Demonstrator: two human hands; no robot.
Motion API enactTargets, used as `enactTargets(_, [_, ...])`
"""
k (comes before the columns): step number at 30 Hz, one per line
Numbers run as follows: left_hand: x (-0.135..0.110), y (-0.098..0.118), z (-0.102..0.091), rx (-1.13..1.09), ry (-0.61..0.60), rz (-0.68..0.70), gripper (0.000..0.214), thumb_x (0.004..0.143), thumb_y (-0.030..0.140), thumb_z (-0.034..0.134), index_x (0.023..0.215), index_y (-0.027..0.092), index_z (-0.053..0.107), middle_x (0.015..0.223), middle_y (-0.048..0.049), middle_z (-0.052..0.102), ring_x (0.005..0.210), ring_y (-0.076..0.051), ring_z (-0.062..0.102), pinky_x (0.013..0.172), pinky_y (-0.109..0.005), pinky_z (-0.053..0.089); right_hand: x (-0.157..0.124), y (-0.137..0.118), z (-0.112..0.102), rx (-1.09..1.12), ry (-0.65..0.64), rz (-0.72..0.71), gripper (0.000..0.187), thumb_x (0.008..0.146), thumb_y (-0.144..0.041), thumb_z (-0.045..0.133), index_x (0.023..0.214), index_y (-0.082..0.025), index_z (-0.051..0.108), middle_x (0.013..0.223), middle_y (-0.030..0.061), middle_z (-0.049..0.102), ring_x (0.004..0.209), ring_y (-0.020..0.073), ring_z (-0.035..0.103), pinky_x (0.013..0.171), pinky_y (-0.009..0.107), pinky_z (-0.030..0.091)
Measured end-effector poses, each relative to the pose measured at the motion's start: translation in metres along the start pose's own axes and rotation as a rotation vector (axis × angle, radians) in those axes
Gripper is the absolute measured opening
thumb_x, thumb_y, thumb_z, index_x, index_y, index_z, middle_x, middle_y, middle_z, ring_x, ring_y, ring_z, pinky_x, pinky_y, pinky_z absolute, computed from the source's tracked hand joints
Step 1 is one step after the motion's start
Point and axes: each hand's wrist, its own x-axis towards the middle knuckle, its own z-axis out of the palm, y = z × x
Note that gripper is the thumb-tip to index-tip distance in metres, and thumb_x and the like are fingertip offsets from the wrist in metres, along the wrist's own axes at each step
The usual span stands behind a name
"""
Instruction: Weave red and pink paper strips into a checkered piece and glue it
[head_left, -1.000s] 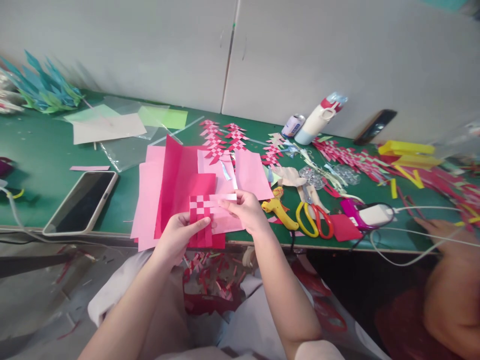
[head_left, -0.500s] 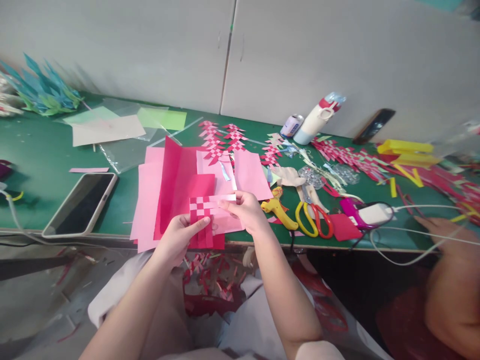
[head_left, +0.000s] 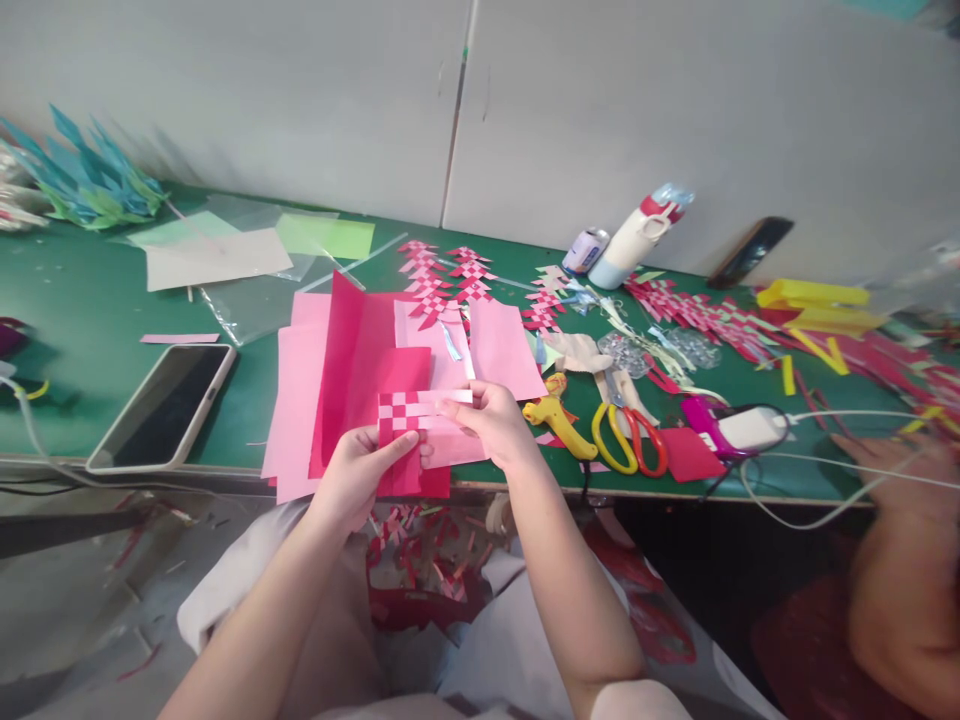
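A small piece of woven paper strips (head_left: 396,411), red and pale pink in a checker pattern, is held up between my two hands. My left hand (head_left: 360,465) pinches its lower left part, thumb on top. The loose ends of the pale strips lie between the thumb and fingers of my right hand (head_left: 487,420). Behind and under the piece are red paper sheets (head_left: 360,330) and pink paper sheets (head_left: 506,345), stacked at the table's front edge. Finished-looking woven paper strips with pointed edges (head_left: 426,280) rest just beyond the sheets.
Right of my hands lie a yellow glue gun (head_left: 559,425), scissors (head_left: 626,435) and a purple item with a white charger (head_left: 750,428). A phone (head_left: 165,405) is at left. A bottle (head_left: 637,238) and a can (head_left: 585,250) stand behind. Another person's hand (head_left: 892,470) is at far right.
Almost nothing differs. Both hands keep their hold on the woven paper; the view has shifted very slightly.
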Motion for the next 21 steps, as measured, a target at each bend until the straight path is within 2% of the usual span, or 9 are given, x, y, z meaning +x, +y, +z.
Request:
enactTargets(9, [0.0011, -0.0005, -0.0015, 0.008, 0.036, 0.006, 0.028, 0.067, 0.035, 0.081, 0.082, 0.013, 0.074, 0.070, -0.0065, 0.074, 0.063, -0.018, 0.070, 0.067, -0.031, 0.060, -0.0004, -0.0026, -0.0001, -0.016, -0.019, -0.028, 0.036, 0.064, -0.047, 0.078, 0.071, -0.016, 0.060, 0.052, -0.0078, 0.042, 0.046, 0.0055, 0.034, 0.043, 0.021, 0.024])
enactTargets(14, [0.0010, -0.0025, -0.0028, 0.011, 0.060, 0.007, 0.030, 0.065, 0.036, 0.082, 0.084, 0.014, 0.073, 0.072, -0.0066, 0.075, 0.065, -0.019, 0.071, 0.068, -0.032, 0.060, 0.0016, -0.0033, -0.0006, -0.027, 0.037, -0.011, 0.041, 0.064, -0.053, 0.076, 0.077, -0.016, 0.063, 0.052, -0.0069, 0.045, 0.044, 0.0058, 0.035, 0.042, 0.021, 0.027])
enactTargets(21, [-0.0001, -0.0014, -0.0016, 0.005, 0.077, 0.046, 0.030, 0.065, 0.036, 0.082, 0.082, 0.013, 0.073, 0.072, -0.0071, 0.075, 0.063, -0.019, 0.071, 0.061, -0.028, 0.058, 0.0006, -0.0043, 0.0011, -0.026, 0.065, -0.039, 0.039, 0.064, -0.051, 0.076, 0.074, -0.016, 0.064, 0.056, -0.0054, 0.048, 0.045, 0.0051, 0.035, 0.043, 0.021, 0.028])
